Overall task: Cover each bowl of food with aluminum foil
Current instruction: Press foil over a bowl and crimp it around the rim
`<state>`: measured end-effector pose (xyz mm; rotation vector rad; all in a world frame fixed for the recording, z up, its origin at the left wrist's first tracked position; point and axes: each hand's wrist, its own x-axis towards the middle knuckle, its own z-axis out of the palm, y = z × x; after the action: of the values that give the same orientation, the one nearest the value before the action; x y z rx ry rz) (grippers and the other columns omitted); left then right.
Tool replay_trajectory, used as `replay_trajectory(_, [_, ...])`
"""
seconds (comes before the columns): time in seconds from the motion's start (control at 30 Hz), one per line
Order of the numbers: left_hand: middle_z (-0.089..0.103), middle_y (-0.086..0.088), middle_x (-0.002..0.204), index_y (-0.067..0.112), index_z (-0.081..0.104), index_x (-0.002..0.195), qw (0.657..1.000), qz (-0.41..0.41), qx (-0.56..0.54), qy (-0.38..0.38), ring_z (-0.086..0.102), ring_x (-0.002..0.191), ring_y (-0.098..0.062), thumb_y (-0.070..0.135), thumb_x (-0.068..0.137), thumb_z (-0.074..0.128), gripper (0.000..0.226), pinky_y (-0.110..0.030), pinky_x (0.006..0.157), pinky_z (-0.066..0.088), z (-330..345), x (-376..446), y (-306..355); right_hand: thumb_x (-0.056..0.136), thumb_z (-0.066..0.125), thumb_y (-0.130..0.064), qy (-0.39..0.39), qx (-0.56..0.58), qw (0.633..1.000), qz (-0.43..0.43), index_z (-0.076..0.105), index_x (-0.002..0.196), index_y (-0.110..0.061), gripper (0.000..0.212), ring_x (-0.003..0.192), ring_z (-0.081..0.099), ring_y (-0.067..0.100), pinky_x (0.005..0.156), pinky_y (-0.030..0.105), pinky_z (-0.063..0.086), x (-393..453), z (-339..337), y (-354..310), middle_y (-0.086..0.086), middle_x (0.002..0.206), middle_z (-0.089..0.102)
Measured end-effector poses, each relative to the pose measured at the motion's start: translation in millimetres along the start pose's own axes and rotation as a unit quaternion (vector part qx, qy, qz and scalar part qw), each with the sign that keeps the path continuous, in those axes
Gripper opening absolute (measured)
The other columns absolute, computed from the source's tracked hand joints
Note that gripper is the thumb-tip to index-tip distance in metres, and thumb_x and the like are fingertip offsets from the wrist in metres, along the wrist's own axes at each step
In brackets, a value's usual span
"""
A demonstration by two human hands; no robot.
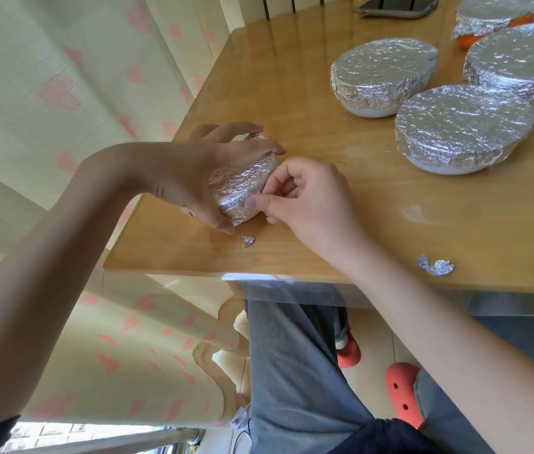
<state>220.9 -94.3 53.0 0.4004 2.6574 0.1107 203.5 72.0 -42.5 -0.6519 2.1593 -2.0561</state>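
Observation:
A small bowl wrapped in aluminum foil (241, 185) sits near the left corner of the wooden table (373, 224). My left hand (193, 172) curls over its top and left side and grips it. My right hand (305, 198) pinches the foil at the bowl's right side between thumb and forefinger. Farther back on the right stand several larger foil-covered bowls: a white one (383, 75), another white one (462, 126), a third (521, 60) and an orange one (501, 14).
Two crumpled foil scraps lie on the table, a tiny one (248, 240) in front of the small bowl and a bigger one (436, 266) near the front edge. A phone (396, 6) lies at the back. My legs and red shoes show below the table.

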Motion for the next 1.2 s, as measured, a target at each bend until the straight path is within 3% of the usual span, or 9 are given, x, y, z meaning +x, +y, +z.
replay_trajectory(0.1, [0.004, 0.037, 0.147, 0.080, 0.010, 0.125, 0.999, -0.023, -0.008, 0.021, 0.005, 0.139, -0.002, 0.038, 0.052, 0.089, 0.115, -0.040, 0.111, 0.023, 0.4, 7.7, -3.1, 0.056, 0.091, -0.018, -0.022, 0.044, 0.996, 0.079, 0.046, 0.071, -0.016, 0.047, 0.048, 0.058, 0.017, 0.053, 0.040, 0.056, 10.6, -5.8, -0.1, 0.002, 0.061, 0.057])
replay_trajectory(0.23, [0.005, 0.038, 0.146, 0.081, 0.010, 0.121, 0.999, -0.037, -0.005, 0.028, 0.006, 0.138, -0.002, 0.040, 0.052, 0.090, 0.114, -0.041, 0.112, 0.024, 2.8, 10.4, -4.5, 0.056, 0.091, -0.016, -0.079, 0.058, 0.984, 0.147, 0.042, 0.077, -0.016, 0.053, 0.041, 0.048, 0.006, 0.042, 0.022, 0.045, 22.5, -11.4, -3.2, 0.003, 0.067, 0.054])
replay_trajectory(0.43, [0.005, 0.035, 0.147, 0.077, 0.013, 0.127, 0.998, -0.052, 0.007, 0.027, 0.005, 0.143, -0.012, 0.039, 0.053, 0.091, 0.114, -0.046, 0.114, 0.024, 1.2, 11.0, -3.0, 0.072, 0.079, -0.012, -0.156, 0.128, 0.965, 0.166, 0.047, 0.091, -0.010, 0.038, 0.056, 0.059, 0.013, 0.066, 0.032, 0.058, 23.8, -23.6, -1.6, 0.004, 0.069, 0.060])
replay_trajectory(0.5, [0.007, 0.036, 0.146, 0.077, 0.013, 0.126, 0.998, -0.054, 0.004, 0.026, 0.006, 0.143, -0.012, 0.038, 0.054, 0.090, 0.112, -0.046, 0.113, 0.025, 1.0, 10.0, 0.1, 0.075, 0.077, -0.013, -0.139, 0.142, 0.966, 0.163, 0.048, 0.094, -0.008, 0.036, 0.057, 0.060, 0.014, 0.063, 0.030, 0.059, 23.7, -24.0, -2.6, 0.007, 0.074, 0.062])
replay_trajectory(0.63, [0.012, 0.027, 0.146, 0.072, 0.015, 0.131, 0.993, -0.110, -0.007, 0.037, 0.013, 0.140, -0.020, 0.047, 0.059, 0.087, 0.104, -0.048, 0.109, 0.030, 1.0, 9.8, 4.3, 0.077, 0.077, -0.017, -0.074, 0.097, 0.985, 0.126, 0.048, 0.087, -0.012, 0.031, 0.054, 0.057, 0.013, 0.050, 0.025, 0.053, 25.5, -20.1, 0.8, 0.007, 0.073, 0.055])
replay_trajectory(0.77, [0.008, 0.014, 0.156, 0.061, 0.000, 0.144, 0.980, -0.188, -0.002, 0.063, 0.014, 0.143, -0.033, 0.064, 0.063, 0.076, 0.111, -0.050, 0.107, 0.030, 10.4, 10.3, 13.0, 0.077, 0.078, -0.018, 0.021, -0.063, 0.998, -0.002, 0.051, 0.082, -0.015, 0.028, 0.054, 0.048, 0.007, 0.052, 0.028, 0.052, 11.7, -27.0, 3.5, 0.001, 0.067, 0.051])
replay_trajectory(0.93, [-0.038, 0.007, 0.154, 0.070, -0.034, 0.124, 0.984, -0.180, 0.004, 0.006, -0.032, 0.142, -0.028, 0.066, 0.032, 0.083, 0.149, -0.060, 0.116, 0.000, 4.7, -3.9, 3.9, 0.068, 0.083, -0.030, -0.059, -0.233, 0.966, -0.097, 0.047, 0.100, -0.013, 0.051, 0.076, 0.046, 0.013, 0.069, 0.032, 0.043, -18.1, -14.7, 1.6, -0.002, 0.088, 0.049])
replay_trajectory(1.03, [-0.034, 0.011, 0.156, 0.072, -0.031, 0.125, 0.990, -0.139, 0.016, -0.014, -0.035, 0.141, -0.022, 0.065, 0.034, 0.086, 0.149, -0.064, 0.116, -0.002, 3.4, -3.4, -6.0, 0.065, 0.084, -0.037, -0.029, -0.287, 0.948, -0.132, 0.038, 0.097, -0.016, 0.060, 0.082, 0.043, 0.017, 0.066, 0.034, 0.039, -15.5, 5.3, 3.4, 0.000, 0.097, 0.046])
replay_trajectory(1.2, [-0.023, 0.010, 0.160, 0.072, -0.024, 0.130, 0.994, -0.106, 0.002, -0.012, -0.022, 0.148, -0.018, 0.070, 0.033, 0.084, 0.146, -0.054, 0.120, 0.005, 11.6, 4.3, -14.9, 0.064, 0.086, -0.027, -0.024, -0.230, 0.963, -0.135, 0.038, 0.089, -0.014, 0.056, 0.069, 0.045, 0.017, 0.059, 0.034, 0.038, -6.7, 5.9, 7.0, -0.001, 0.081, 0.053])
